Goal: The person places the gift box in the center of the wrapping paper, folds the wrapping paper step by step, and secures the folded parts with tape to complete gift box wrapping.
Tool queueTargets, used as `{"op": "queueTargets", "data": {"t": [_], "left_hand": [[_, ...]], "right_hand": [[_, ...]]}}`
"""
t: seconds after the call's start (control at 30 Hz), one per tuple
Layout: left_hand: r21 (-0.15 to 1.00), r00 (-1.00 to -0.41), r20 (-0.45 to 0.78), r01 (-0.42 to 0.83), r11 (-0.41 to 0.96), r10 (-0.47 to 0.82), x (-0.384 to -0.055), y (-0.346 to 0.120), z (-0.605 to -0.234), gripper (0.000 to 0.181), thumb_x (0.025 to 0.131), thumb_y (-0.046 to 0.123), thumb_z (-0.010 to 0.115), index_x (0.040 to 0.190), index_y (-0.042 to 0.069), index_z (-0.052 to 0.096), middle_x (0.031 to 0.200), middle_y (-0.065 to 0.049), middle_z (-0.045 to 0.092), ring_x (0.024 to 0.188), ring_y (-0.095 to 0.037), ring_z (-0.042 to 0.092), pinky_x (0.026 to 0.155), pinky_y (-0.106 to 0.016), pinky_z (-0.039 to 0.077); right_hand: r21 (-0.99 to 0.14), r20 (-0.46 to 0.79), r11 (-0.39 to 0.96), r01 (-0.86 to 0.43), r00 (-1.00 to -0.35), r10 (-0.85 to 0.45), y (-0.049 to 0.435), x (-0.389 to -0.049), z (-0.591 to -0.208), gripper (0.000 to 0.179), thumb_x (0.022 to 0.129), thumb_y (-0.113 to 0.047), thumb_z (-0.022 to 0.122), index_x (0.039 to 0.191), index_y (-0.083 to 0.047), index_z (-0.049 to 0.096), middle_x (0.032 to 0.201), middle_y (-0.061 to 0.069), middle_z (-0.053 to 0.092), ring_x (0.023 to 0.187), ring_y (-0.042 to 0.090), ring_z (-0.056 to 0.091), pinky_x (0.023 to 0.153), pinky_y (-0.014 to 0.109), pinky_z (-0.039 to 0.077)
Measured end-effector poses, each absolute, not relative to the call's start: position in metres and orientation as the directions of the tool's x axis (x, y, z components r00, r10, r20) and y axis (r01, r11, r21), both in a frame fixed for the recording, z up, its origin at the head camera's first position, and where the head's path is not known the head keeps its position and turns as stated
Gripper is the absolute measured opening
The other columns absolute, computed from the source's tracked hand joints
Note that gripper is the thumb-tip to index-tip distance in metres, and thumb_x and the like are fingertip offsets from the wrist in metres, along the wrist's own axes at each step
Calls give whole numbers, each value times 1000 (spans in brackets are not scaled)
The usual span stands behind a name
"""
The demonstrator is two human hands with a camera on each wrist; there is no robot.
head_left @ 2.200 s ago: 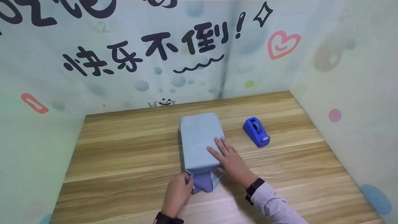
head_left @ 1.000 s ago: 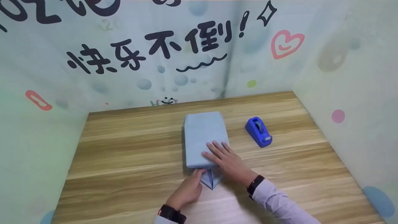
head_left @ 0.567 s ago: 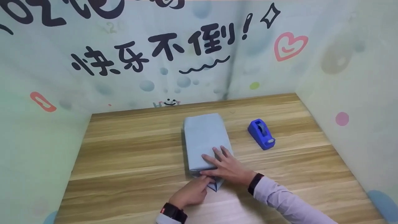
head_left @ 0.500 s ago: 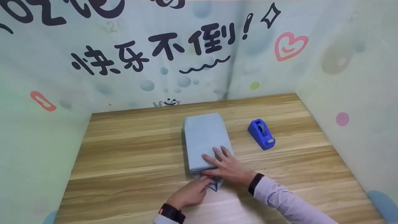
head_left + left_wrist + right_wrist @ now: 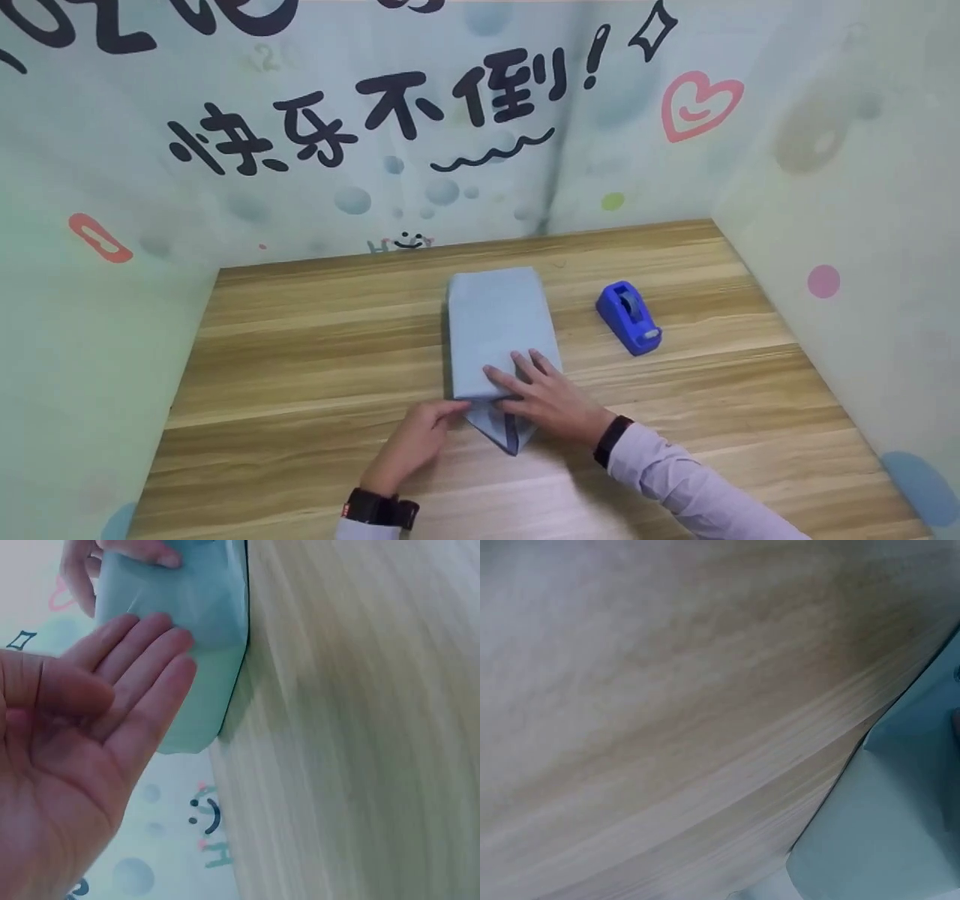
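Note:
A box wrapped in light blue paper (image 5: 501,322) lies on the wooden table, long side running away from me. At its near end the paper is folded into a pointed flap (image 5: 491,427), with a dark strip of the inner side showing at the tip. My right hand (image 5: 551,397) rests on the near right part of the top, fingers spread, thumb by the flap's upper fold. With nearly straight fingers my left hand (image 5: 416,435) touches the near left corner; the left wrist view shows its palm and extended fingers (image 5: 150,705) beside the paper. The right hand is barely visible in the right wrist view.
A blue tape dispenser (image 5: 628,319) stands to the right of the box. Printed cloth walls (image 5: 465,225) enclose the table (image 5: 300,360) at the back and on both sides.
The near end's left side has been folded inward into a pointed flap, covering most of the darker inside. My left hand has then moved left, off the flap. My right hand stays on the box.

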State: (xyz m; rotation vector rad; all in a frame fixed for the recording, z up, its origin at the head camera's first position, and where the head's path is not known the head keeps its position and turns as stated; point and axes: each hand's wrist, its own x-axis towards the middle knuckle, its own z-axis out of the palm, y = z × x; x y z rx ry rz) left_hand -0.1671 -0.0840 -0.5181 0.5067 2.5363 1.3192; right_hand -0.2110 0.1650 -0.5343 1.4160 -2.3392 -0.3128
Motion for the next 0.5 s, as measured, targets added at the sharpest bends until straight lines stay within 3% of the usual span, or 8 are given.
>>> {"op": "queueTargets", "data": {"t": [0.3, 0.5], "left_hand": [[789, -841, -47, 300, 537, 539, -171, -59, -534, 40, 90, -4, 38, 129, -5, 50, 130, -20, 54, 124, -33, 47, 105, -47, 36], [681, -836, -13, 394, 617, 548, -168, -52, -540, 42, 86, -2, 48, 128, -2, 51, 130, -17, 54, 123, -31, 49, 103, -44, 39]], "right_hand": [[361, 241, 474, -803, -411, -879, 165, -213, -537, 44, 73, -16, 71, 114, -29, 59, 151, 4, 29, 126, 40, 43, 102, 52, 38], [346, 289, 476, -808, -391, -874, 166, -213, -539, 42, 69, -16, 75, 107, -27, 61, 149, 3, 34, 123, 39, 45, 100, 49, 41]]}}
